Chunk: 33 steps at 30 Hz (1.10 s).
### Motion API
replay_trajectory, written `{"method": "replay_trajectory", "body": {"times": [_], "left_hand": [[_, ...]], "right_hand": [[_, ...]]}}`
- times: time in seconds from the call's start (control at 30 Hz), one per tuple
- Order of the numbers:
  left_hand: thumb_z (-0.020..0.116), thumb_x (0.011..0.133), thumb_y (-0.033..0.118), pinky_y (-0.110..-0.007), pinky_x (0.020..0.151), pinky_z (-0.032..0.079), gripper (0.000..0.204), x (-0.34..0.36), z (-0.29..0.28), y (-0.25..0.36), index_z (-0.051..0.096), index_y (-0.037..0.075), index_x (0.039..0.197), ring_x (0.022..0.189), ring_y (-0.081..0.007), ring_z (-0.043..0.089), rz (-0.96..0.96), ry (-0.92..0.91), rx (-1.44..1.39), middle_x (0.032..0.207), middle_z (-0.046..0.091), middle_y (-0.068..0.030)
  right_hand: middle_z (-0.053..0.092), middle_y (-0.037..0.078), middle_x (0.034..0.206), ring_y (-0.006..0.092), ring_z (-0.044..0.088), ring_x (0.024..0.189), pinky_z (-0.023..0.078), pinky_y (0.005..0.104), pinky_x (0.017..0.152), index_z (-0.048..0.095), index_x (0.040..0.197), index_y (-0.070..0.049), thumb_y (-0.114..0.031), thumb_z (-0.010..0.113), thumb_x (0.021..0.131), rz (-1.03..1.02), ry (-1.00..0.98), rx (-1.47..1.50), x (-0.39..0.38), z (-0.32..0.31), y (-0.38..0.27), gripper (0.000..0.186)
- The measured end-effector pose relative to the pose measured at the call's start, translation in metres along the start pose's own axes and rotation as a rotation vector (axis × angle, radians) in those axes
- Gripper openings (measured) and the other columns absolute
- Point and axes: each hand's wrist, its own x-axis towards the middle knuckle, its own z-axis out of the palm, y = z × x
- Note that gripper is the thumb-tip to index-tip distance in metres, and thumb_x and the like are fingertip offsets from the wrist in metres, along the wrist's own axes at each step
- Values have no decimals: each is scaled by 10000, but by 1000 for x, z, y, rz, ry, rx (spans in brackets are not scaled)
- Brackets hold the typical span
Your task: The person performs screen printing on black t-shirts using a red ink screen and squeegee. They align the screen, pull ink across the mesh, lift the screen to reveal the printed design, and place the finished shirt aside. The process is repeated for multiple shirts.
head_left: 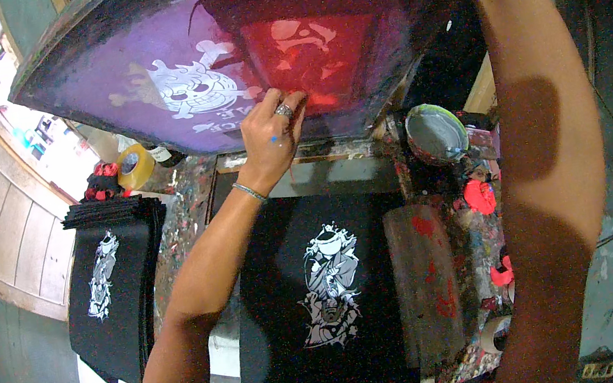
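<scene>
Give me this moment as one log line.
left hand: at tilted printing screen | right hand: out of view | below screen: printed black fabric | left side: black fabric stack

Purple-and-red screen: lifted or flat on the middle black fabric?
Lifted: the purple-and-red screen tilts up beyond the middle black fabric, whose print lies uncovered. The left hand is at the screen's lower part.

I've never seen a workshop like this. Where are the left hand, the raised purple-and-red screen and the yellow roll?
Left hand (267,137): head view, back of the hand.
Purple-and-red screen (248,66): head view, middle of its face.
Yellow roll (141,166): head view, its yellow side.
</scene>
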Motion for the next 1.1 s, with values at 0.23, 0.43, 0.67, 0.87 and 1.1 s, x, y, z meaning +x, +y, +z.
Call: {"method": "replay_trajectory", "body": {"times": [0.23,0.43,0.67,0.87,1.1], "left_hand": [[786,835,93,-407,583,500,168,-5,-15,-8,723,64,987,670,-290,643,34,-86,126,843,595,-93],[776,835,77,-422,578,495,217,1,-4,-2,671,27,1018,680,-296,642,112,-98,69,878,583,-110],[760,824,27,-427,668,507,283,-11,-20,-20,625,10,1072,795,-340,626,261,-285,-5,914,579,-129],[727,869,7,-407,701,523,215,-24,-51,-27,636,10,1063,819,-347,656,204,-168,-108,1007,663,-146],[700,948,65,-340,699,531,145,-21,-27,-12,652,-19,1056,781,-220,696,-351,-269,-383,865,712,-149]], "right_hand": [[658,329,1267,440,654,1148,466,466,1010,726,1225,-42,-608,442,993,-5,20,46,11,16,5,674],[646,308,1309,439,639,1179,449,481,1034,709,1288,-132,-588,425,1005,67,27,-81,15,5,0,607],[637,269,1354,419,622,1219,430,477,1060,693,1329,-185,-557,422,1015,-43,-5,-30,9,3,7,557],[637,242,1372,394,625,1220,428,476,1061,695,1333,-202,-536,428,1021,-107,28,33,23,21,10,530],[632,236,1378,390,618,1234,424,481,1068,678,1359,-218,-508,410,1043,-107,16,-39,9,6,10,506]]}}
